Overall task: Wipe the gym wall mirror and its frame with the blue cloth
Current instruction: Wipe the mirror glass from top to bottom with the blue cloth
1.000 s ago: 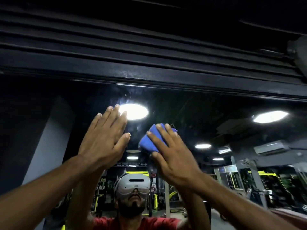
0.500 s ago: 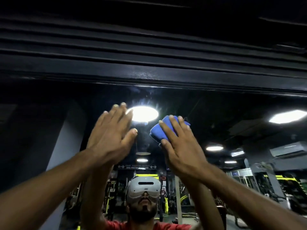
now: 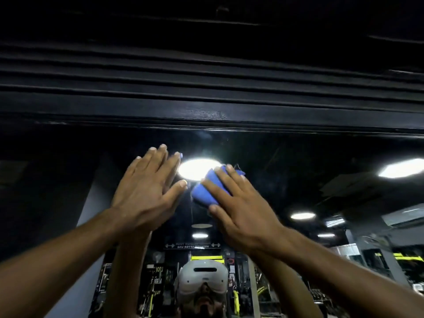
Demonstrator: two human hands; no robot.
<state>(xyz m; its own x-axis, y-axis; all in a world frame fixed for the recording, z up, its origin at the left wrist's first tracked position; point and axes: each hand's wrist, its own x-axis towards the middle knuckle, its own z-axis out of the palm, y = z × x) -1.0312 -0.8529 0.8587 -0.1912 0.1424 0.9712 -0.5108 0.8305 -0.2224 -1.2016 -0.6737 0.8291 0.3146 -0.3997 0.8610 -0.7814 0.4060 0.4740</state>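
The wall mirror [image 3: 286,171] fills the lower half of the view, under its black top frame [image 3: 206,111]. My right hand [image 3: 243,216] presses the folded blue cloth [image 3: 204,191] flat against the glass with straight fingers, just below and right of a reflected ceiling light. My left hand [image 3: 149,191] lies open and flat on the glass to the left of the cloth, its thumb almost touching it. Both hands sit a short way below the frame's lower edge.
Black ribbed slats [image 3: 206,65] run across the wall above the frame. The mirror reflects a person in a grey headset [image 3: 203,281], round ceiling lights, an air conditioner [image 3: 403,216] and gym machines with yellow trim at lower right.
My right hand slid the cloth up toward the frame, then left, closer to my left hand and the reflected light. The left hand stays flat on the glass.
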